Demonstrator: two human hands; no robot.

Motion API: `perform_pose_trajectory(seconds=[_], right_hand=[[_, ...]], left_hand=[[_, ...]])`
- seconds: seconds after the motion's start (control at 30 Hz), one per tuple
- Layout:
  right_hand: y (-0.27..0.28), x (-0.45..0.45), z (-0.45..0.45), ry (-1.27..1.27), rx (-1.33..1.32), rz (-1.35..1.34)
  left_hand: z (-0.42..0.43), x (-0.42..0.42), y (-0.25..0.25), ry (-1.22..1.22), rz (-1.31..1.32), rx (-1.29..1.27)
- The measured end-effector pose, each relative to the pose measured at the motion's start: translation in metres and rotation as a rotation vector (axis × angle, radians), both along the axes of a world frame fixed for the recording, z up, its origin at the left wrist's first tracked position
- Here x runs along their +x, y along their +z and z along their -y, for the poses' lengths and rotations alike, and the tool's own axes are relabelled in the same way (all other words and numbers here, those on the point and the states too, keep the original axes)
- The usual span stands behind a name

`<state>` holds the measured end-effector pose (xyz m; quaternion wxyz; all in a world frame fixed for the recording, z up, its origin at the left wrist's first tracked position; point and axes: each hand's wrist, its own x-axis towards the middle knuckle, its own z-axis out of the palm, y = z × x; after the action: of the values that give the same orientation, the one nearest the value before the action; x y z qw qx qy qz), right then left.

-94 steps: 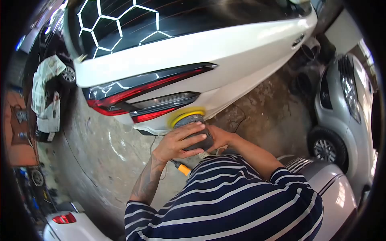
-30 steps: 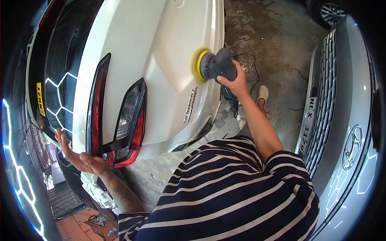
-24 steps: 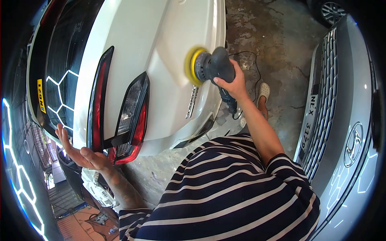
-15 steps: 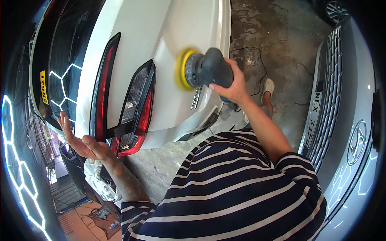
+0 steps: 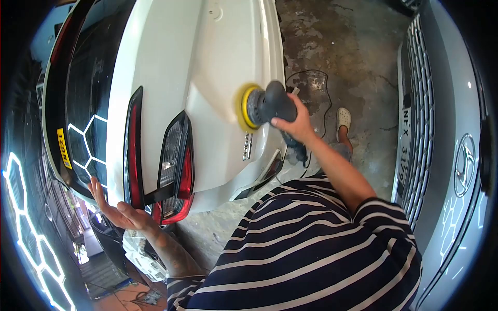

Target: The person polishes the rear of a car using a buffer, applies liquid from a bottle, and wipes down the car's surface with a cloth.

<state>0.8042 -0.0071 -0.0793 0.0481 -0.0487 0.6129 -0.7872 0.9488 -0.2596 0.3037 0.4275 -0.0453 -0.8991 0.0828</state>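
Observation:
My right hand (image 5: 300, 123) is wrapped around the dark grey head of a power polisher (image 5: 280, 102). Its round yellow pad (image 5: 251, 107) is blurred at the rim and lies against the white rear panel (image 5: 220, 116) of a car, just above a chrome badge (image 5: 248, 146). My left hand (image 5: 120, 211) is raised with its fingers stretched out and holds nothing. It is beside the car's rear edge, near the red tail lights (image 5: 185, 166); whether it touches the body I cannot tell.
A black cord (image 5: 327, 96) trails over the worn concrete floor (image 5: 358, 57). Close on the right stands a grey car with a mesh grille (image 5: 419, 114). A foot in a pale clog (image 5: 343, 117) shows by the cord. White plastic wrapping (image 5: 145, 259) lies lower left.
The whole view has shifted, so the car sits lower in it. Across the panel, the polisher has moved slightly toward the bumper. My left hand stays open near the tail lights.

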Motion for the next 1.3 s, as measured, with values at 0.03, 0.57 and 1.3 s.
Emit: perform_pose_trajectory(seconds=[0.03,0.57,1.3], right_hand=[[-0.006,-0.015,-0.004,0.021,-0.047,-0.007],[-0.067,0.025,0.011,-0.050,-0.195,0.158],[0.101,-0.103,-0.015,0.162,0.194,-0.270]], left_hand=[[0.002,0.000,0.001,0.000,0.014,-0.006],[0.010,0.001,-0.002,-0.010,-0.012,-0.008],[-0.008,-0.010,0.000,0.129,-0.152,0.041]])
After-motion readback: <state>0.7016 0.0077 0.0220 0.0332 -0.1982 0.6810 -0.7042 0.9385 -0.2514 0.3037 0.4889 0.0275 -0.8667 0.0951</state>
